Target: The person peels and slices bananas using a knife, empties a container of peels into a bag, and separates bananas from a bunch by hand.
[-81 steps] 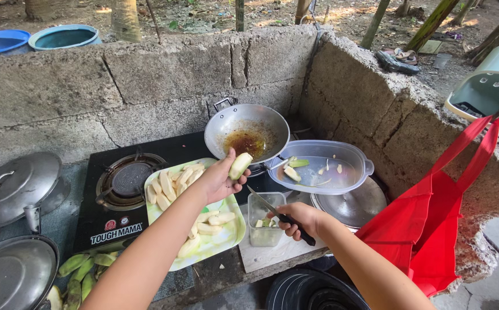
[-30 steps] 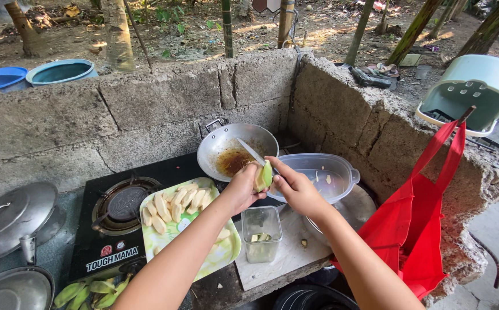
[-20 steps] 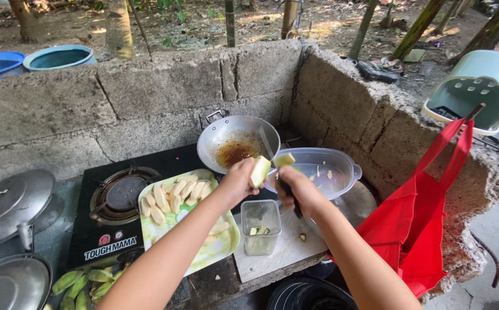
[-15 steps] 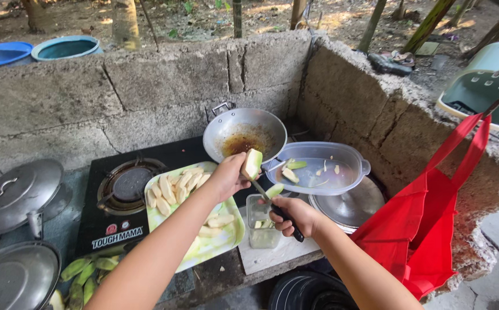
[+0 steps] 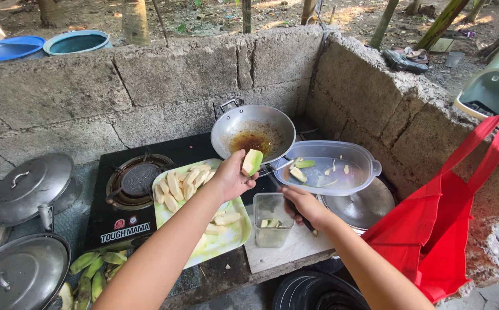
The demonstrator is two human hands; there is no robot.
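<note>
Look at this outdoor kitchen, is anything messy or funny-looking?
A little. The wok holds a dark brown puddle and sits off to the side of the burner, not on it. A few small scraps lie loose on the white board. The left hand holds a half-peeled banana in the air.

Concrete counter carries black stove, white board, green bananas.

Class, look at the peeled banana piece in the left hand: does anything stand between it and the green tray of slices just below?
Nothing visible does. The left hand holds the banana piece above the tray edge, open air between.
</note>
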